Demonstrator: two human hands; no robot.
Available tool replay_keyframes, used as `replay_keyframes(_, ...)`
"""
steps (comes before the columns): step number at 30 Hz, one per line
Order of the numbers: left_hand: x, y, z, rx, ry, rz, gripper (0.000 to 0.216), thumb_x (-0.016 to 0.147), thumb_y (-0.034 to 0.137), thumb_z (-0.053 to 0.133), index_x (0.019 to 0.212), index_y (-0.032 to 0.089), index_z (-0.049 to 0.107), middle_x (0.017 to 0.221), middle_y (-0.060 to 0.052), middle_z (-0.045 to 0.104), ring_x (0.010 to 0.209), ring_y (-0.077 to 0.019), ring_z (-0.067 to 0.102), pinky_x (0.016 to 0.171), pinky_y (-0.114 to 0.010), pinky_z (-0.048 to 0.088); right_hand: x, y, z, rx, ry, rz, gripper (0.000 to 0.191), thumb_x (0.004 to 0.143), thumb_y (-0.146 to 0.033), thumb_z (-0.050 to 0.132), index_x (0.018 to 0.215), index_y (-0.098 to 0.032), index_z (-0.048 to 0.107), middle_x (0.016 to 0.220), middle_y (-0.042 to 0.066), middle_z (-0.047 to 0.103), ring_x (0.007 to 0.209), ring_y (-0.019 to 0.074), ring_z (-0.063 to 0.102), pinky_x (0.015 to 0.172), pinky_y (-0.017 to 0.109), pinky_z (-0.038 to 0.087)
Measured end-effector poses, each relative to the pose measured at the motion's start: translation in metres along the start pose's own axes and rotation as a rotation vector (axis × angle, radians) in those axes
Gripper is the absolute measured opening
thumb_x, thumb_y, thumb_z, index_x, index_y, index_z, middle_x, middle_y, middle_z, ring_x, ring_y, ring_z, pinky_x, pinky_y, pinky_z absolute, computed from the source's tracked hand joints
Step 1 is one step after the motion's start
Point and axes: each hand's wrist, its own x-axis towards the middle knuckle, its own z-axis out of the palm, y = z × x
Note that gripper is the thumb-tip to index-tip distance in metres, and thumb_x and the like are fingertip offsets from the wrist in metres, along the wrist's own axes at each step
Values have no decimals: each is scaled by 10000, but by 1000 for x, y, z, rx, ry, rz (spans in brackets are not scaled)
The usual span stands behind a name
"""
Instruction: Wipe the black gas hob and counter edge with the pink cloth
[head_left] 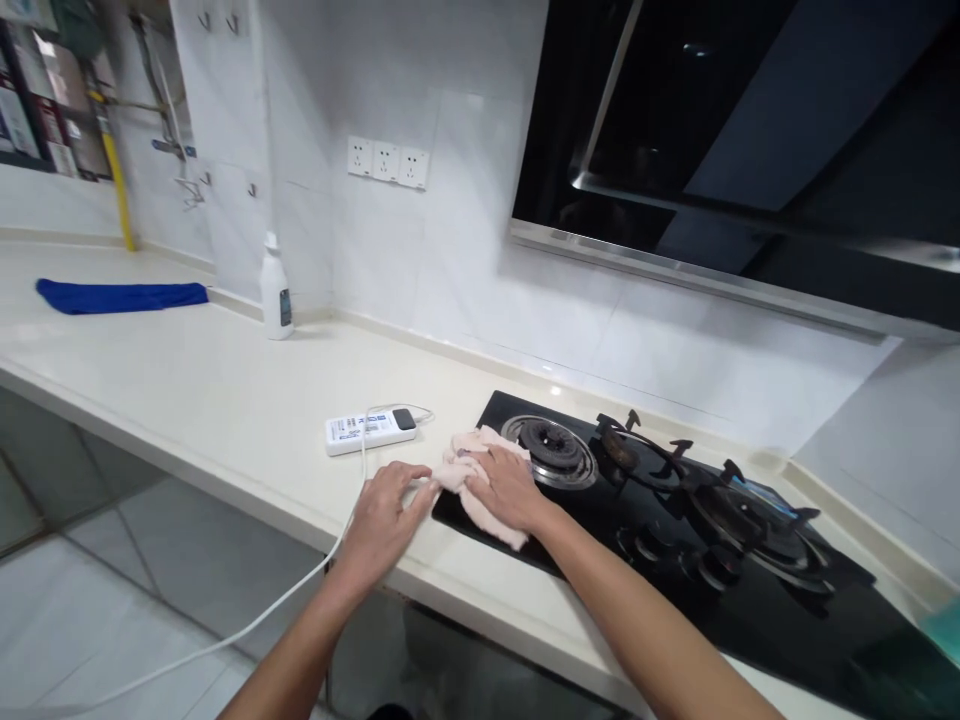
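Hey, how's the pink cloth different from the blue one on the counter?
The pink cloth is pale, while the blue cloth is deep blue. The pink cloth is bunched up; the blue cloth lies long and narrow. The pink cloth is under the right hand at the hob's edge, whereas no hand touches the blue cloth. Both look like soft fabric.

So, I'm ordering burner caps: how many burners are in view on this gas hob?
2: the left burner, just right of the pink cloth under the right hand, and the right burner, partly hidden by its pan support.
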Motion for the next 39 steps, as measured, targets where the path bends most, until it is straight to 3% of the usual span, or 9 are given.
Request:
replay_keyframes(5,-1,-1,-1,33,-35,24,318,995,521,538,1075,279,728,1090,-67,760,1026,-283,703,912,-461,531,94,28,2,-21,26,194,572,1095,-529,337,1585,-257,457,1631,134,444,1508,293,379,1232,479,236)
replay_keyframes(9,-3,-6,2,70,-1,42,238,982,483,582,1038,295,717,1060,-71,765,1006,-288,715,886,-468,547,147,51,0,-13,67,386,644,1087,-549,265,1594,-191,440,1602,209,458,1482,353,414,1209,547,241)
replay_keyframes(13,-3,-13,8,110,61,56,195,973,432,581,1009,288,707,989,-77,768,950,-293,723,825,-472,547,170,70,-3,-5,85,520,764,1051,-639,265,1627,-149,374,1614,264,408,1470,423,402,1176,626,236)
replay_keyframes(16,-3,-13,10,118,55,57,208,980,427,563,990,280,710,981,-81,770,941,-288,721,826,-468,533,167,71,-4,-13,72,516,810,1038,-675,273,1645,-143,340,1634,279,371,1482,446,374,1174,638,220)
replay_keyframes(23,0,-6,6,77,43,-36,313,1001,483,513,1025,249,718,1068,-83,770,1057,-297,701,918,-458,500,103,21,2,-29,-2,253,722,1032,-686,412,1603,-244,436,1651,174,406,1537,366,322,1255,535,144)
replay_keyframes(28,5,-8,3,55,24,-87,447,1014,548,424,1097,218,714,1105,-100,761,1084,-287,683,962,-431,509,12,-18,6,11,-17,25,637,1057,-613,432,1555,-218,475,1613,161,445,1530,316,330,1264,506,186)
replay_keyframes(32,8,-8,1,72,5,-91,496,1009,566,400,1089,196,721,1090,-113,766,1081,-293,688,964,-422,511,-70,-11,1,92,40,-148,483,1031,-515,525,1416,-225,549,1472,131,543,1407,295,449,1213,497,306)
replay_keyframes(34,9,-5,0,90,-12,-86,501,1007,574,407,1081,200,732,1084,-112,770,1077,-303,688,956,-427,506,-101,8,-7,106,58,-113,393,1031,-452,521,1346,-222,572,1398,115,588,1328,273,506,1171,457,362)
replay_keyframes(39,9,1,3,136,-37,-56,503,985,605,431,1068,221,744,1105,-116,774,1103,-339,664,977,-453,477,-132,64,-33,-66,30,303,374,1067,-340,339,1195,-132,622,1244,190,665,1130,290,603,1028,426,432)
